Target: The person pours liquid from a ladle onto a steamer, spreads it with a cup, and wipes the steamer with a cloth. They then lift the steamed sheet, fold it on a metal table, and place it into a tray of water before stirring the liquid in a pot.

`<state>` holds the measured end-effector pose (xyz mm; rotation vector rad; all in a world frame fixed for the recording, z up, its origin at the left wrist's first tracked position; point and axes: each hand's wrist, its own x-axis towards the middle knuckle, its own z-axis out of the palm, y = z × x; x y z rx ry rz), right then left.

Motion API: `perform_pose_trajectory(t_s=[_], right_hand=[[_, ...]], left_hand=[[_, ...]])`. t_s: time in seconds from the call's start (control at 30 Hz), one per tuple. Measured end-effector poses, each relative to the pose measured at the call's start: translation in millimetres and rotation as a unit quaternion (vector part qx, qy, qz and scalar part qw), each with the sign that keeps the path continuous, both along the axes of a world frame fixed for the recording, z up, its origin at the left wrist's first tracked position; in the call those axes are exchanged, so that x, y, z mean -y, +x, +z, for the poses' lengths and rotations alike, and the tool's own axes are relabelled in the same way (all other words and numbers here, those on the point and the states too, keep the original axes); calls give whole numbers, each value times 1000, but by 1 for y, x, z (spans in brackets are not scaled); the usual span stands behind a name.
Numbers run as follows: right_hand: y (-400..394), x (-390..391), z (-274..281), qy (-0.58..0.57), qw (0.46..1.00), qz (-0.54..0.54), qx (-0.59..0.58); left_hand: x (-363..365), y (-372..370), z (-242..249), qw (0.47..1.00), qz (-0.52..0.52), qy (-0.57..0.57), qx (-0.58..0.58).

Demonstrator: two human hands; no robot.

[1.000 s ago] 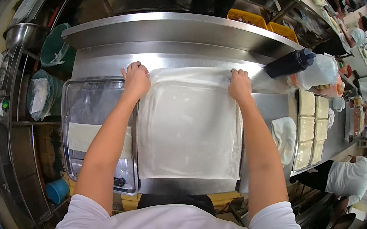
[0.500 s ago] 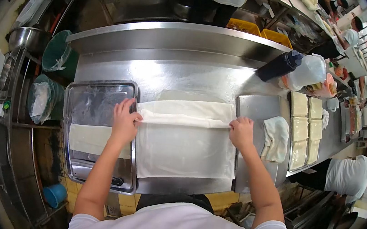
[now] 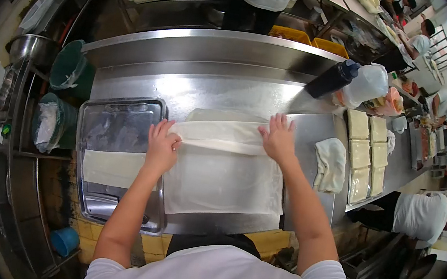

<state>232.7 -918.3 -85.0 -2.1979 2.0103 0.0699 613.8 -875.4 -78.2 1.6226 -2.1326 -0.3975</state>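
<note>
A thin white cloth-like sheet [image 3: 221,181] lies spread on the steel table in front of me, see-through in its near part. A folded band [image 3: 213,132] of it runs across the far part. My left hand [image 3: 161,147] is at the band's left end, thumb and fingers pinched on the sheet's edge. Toward the right end, my right hand [image 3: 279,139] rests on the band with its fingers spread. Left of the sheet is a metal tray [image 3: 119,126] holding a flat pale strip [image 3: 111,167].
On the right are a flat metal sheet [image 3: 311,131], a crumpled white cloth [image 3: 330,165] and a tray of pale square packs [image 3: 360,152]. A dark bottle [image 3: 331,79] stands by the raised back edge [image 3: 207,45]. Other people work beyond and to the right.
My right hand has let go of the band's right end, moved left and opened out on top of it. The left hand has shifted slightly right, along the left edge.
</note>
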Motion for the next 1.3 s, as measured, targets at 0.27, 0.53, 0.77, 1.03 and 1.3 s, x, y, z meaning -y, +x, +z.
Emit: perform_pose_trajectory(t_s=[0.27, 0.53, 0.77, 1.03, 1.3], right_hand=[[-3, -45, -23, -136, 989, 23, 51], [-46, -128, -1, -183, 977, 75, 84], [-54, -268, 4, -69, 991, 89, 65], [-23, -325, 28, -104, 979, 10, 174], [1, -381, 48, -147, 968, -84, 187]], left_hand=[[15, -16, 38, 976, 56, -91, -191], [-78, 5, 52, 999, -22, 38, 7], [-194, -11, 66, 963, -40, 236, 127], [-216, -75, 76, 992, -60, 111, 17], [-214, -136, 70, 956, -280, 71, -52]])
